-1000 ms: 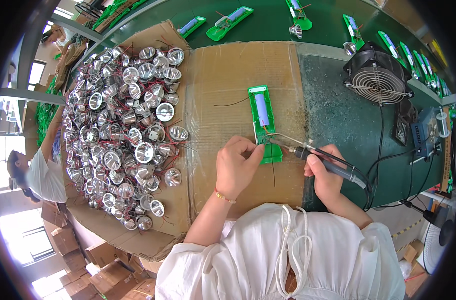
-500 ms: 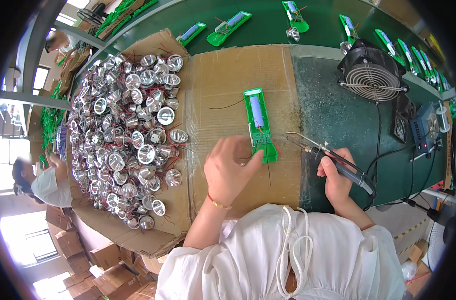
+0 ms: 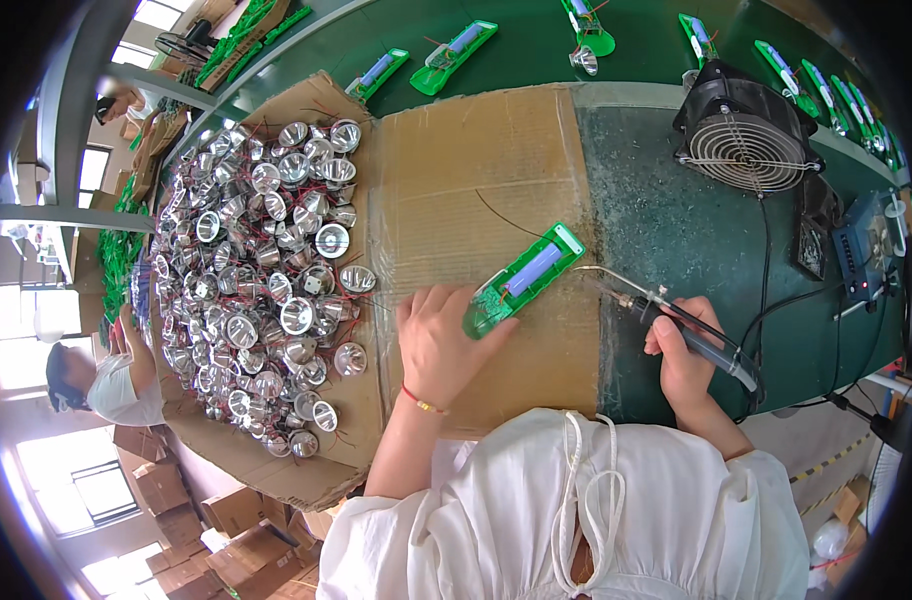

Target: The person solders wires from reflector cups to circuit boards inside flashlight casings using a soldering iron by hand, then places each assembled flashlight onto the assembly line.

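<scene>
In my left hand [image 3: 436, 335] is the lower end of a green plastic torch housing [image 3: 490, 318], gripped between thumb and fingers. A purple cylindrical battery [image 3: 536, 269] sits in it, next to a small green circuit board, and a dark wire sticks out toward the upper left. The housing lies slanted over the cardboard, its white-tipped end up and right. My right hand [image 3: 684, 350] is closed round a soldering iron [image 3: 721, 364] with a thin curved metal tube along it. The iron's tip points left, a short way from the housing and apart from it.
A cardboard box [image 3: 321, 485] of shiny reflector cups [image 3: 296, 315] with red wires stands at left. A black fan [image 3: 746, 155] and a blue soldering station [image 3: 861, 255] are at right, cables trailing. Several green housings [image 3: 454, 60] line the far bench. A person [image 3: 111, 375] sits at far left.
My left hand has closed on the green housing and turned it, so its upper end now leans right. The soldering iron in my right hand has shifted slightly right.
</scene>
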Available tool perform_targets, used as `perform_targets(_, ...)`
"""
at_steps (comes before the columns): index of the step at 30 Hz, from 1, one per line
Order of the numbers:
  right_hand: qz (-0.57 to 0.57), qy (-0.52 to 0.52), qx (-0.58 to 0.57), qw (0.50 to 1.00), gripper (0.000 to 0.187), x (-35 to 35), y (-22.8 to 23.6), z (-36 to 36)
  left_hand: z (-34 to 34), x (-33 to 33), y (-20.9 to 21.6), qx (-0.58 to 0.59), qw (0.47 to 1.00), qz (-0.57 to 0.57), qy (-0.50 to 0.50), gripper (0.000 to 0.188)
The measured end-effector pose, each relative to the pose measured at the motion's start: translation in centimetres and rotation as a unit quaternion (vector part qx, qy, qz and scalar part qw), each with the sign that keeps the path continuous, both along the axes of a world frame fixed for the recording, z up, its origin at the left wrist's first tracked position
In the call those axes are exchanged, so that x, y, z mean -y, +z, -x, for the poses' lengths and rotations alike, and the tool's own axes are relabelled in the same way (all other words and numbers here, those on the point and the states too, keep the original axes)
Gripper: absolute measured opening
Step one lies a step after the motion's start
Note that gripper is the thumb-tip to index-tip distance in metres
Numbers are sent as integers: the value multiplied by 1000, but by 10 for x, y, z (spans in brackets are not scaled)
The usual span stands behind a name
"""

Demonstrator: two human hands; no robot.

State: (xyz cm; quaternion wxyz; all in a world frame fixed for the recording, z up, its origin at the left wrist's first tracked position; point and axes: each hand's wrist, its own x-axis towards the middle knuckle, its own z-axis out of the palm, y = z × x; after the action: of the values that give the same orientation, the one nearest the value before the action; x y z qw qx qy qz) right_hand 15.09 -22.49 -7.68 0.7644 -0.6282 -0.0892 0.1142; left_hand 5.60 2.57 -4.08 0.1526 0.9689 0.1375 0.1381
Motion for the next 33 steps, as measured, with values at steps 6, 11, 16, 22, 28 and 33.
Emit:
perform_targets(6,10,-15,33,999,15,18,0,-7,-4,-4,-11,0,1000,-18,-10,36)
perform_targets(11,18,-38,0,999,15,16,-3,-9,-23,-4,-1,29,999,-28,-5,35)
perform_targets(16,27,-38,-22,999,15,13,-3,-9,-114,-33,16,-74,990,50,113,47)
perform_targets(22,26,-31,-62,997,15,11,-2,-13,-287,-63,17,-116,974,85,173,62)
perform_targets(28,35,-16,-52,998,15,14,-4,-16,-310,-123,-16,61,991,-24,115,53)
perform_targets(33,33,-23,-52,998,16,12,-5,-17,-267,-161,-20,-40,995,90,-29,59)
